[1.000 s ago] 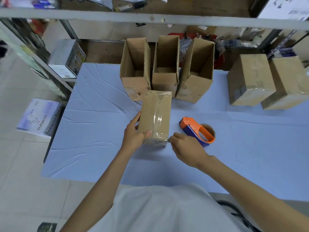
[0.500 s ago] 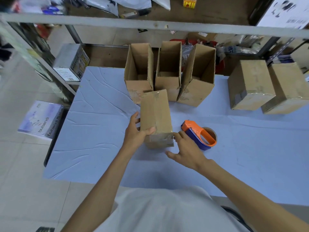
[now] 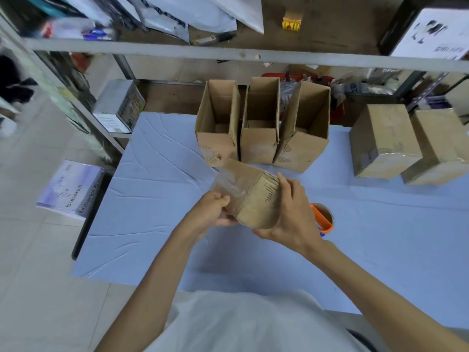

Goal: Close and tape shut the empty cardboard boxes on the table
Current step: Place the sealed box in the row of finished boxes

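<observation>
Both hands have the taped box [image 3: 250, 196], which I see tilted and raised over the near middle of the worktop [image 3: 152, 199], with clear tape glinting on its upward left face. My left hand [image 3: 212, 210] grips the near left end, fingers curled underneath and thumb pressed on the taped face. My right hand [image 3: 291, 212] clasps the opposite side: fingers spread up the printed panel, thumb tucked below the near corner.

Just beyond the right hand, half hidden by it, sits the tape dispenser [image 3: 323, 217], its orange frame and brown roll showing.

Farther back, three boxes stand upright in a row with flaps raised: the left open box [image 3: 218, 123], the middle open box [image 3: 261, 123] touching it, and the right open box [image 3: 304, 128], leaning slightly. I cannot tell what is at their bottoms.

Well off to the right rest the first closed box [image 3: 383, 141] and, touching it, the second closed box [image 3: 441, 146].

A grey shelf rail [image 3: 228, 55] crosses overhead with bags and clutter above it. On the floor to the left lies a white printed carton [image 3: 71, 189], and a grey carton [image 3: 119, 107] sits on a low shelf.
</observation>
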Action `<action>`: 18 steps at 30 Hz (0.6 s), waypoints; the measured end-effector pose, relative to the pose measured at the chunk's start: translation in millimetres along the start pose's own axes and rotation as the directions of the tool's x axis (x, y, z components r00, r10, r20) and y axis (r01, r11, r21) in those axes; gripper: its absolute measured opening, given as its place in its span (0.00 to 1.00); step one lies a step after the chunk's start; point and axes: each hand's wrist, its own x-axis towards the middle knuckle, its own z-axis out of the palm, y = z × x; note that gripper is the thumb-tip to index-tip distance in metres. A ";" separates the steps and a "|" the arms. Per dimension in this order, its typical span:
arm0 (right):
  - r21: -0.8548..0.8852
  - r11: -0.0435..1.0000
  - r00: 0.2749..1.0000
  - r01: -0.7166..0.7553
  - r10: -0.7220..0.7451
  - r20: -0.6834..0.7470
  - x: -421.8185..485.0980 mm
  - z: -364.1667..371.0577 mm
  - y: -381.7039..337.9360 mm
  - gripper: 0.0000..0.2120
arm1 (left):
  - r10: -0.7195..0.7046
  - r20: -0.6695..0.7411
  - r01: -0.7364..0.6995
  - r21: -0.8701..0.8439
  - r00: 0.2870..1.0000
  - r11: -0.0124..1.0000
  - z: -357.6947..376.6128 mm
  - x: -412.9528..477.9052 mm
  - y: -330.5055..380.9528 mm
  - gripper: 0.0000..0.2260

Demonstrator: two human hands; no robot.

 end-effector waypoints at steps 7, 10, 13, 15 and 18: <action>0.119 0.964 0.960 0.237 -0.251 0.124 16.6 -23.9 13.7 0.55 | 0.575 0.072 -0.522 0.520 0.815 0.676 -6.5 10.8 12.5 0.18; 0.104 0.944 0.925 0.314 -0.329 0.191 24.4 -29.8 19.8 0.54 | 0.477 0.241 -0.531 0.279 0.845 0.800 0.2 18.5 18.3 0.15; 0.126 0.942 0.938 0.311 -0.326 0.121 23.8 -29.8 23.4 0.45 | 0.493 0.125 -0.508 0.256 0.861 0.823 -3.0 28.2 8.9 0.13; 0.131 0.955 0.962 0.267 -0.271 0.014 17.4 -25.0 24.7 0.37 | 0.517 0.073 -0.517 0.257 0.853 0.816 -7.5 30.7 0.8 0.13; 0.115 0.990 0.982 0.082 -0.061 -0.179 6.7 -17.0 22.5 0.29 | 0.526 0.021 -0.513 0.261 0.850 0.818 -9.0 27.6 -6.6 0.17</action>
